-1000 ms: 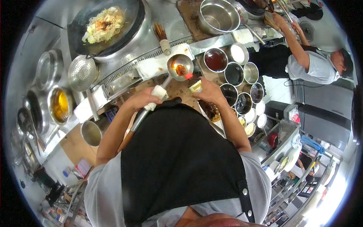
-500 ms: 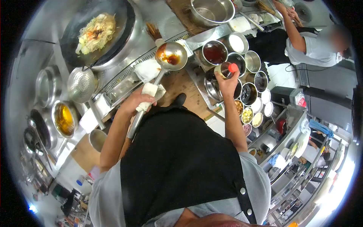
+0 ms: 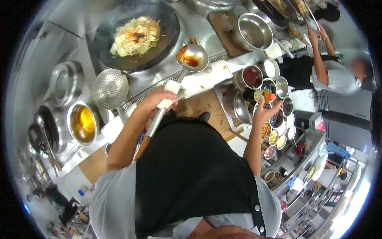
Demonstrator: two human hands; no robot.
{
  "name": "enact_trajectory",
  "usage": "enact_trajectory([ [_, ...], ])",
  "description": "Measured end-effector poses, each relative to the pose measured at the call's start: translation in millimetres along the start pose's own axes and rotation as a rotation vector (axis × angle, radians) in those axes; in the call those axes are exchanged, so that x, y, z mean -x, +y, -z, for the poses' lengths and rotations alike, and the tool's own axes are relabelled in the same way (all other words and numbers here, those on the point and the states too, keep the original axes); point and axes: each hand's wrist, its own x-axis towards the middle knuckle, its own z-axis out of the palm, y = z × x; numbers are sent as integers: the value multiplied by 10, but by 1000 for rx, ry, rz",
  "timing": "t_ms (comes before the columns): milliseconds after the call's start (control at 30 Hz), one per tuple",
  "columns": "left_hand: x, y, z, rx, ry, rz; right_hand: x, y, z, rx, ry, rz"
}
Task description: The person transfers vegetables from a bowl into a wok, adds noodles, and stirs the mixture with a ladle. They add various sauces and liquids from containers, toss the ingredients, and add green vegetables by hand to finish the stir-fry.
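My left hand [image 3: 159, 99] is closed round the white cloth [image 3: 171, 88] wrapped on the metal handle of a ladle [image 3: 192, 57]. Dark reddish-brown sauce lies in the ladle's bowl, held beside the rim of the wok [image 3: 99, 47]. Noodles with vegetables [image 3: 137, 36] sit in the wok, a dark patch on top. On the right, my right hand [image 3: 267, 113] has its fingers spread just below a small red-capped bottle [image 3: 262, 95]. The bottle is among the sauce and seasoning containers; whether a fingertip touches it is unclear.
A perforated skimmer [image 3: 110, 88] and a bowl of yellow oil [image 3: 82, 122] are at the left. An empty metal pot [image 3: 254, 32] stands at the upper right. Bowls of chopped ingredients [image 3: 273, 137] line the right side. Another person [image 3: 334, 73] works at the far right.
My right hand has let go of the red-capped bottle, and its fingers have spread. The whole view has shifted, with the wok now further right. My left hand still holds the ladle.
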Motion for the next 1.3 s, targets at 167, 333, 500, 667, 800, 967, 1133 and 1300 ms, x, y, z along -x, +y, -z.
enact_trajectory([
  [167, -76, 322, 324, 124, 68, -145, 403, -1676, 69, -531, -830, -375],
  [333, -466, 694, 441, 219, 96, -389, 917, -3418, -195, -1389, -1863, -951],
  [500, -575, 467, 656, 56, 527, -576, 729, -3723, -693, -943, -1545, -572],
  [667, 232, -89, 579, 293, 610, -540, 700, -3914, -1008, -599, -1515, 72],
  [800, 325, -460, 840, 642, 518, -315, 1032, -3482, -1277, -339, -1375, 533],
  [967, 267, -289, 1125, 734, 608, -313, 597, -3456, -1149, -118, -1354, 503],
  [1133, -267, 21, 1310, 634, 845, -407, 891, -4007, -1590, -24, -1332, 565],
  [1300, -120, 247, 1171, 588, 915, -416, 750, -3623, -838, -222, -1524, 569],
])
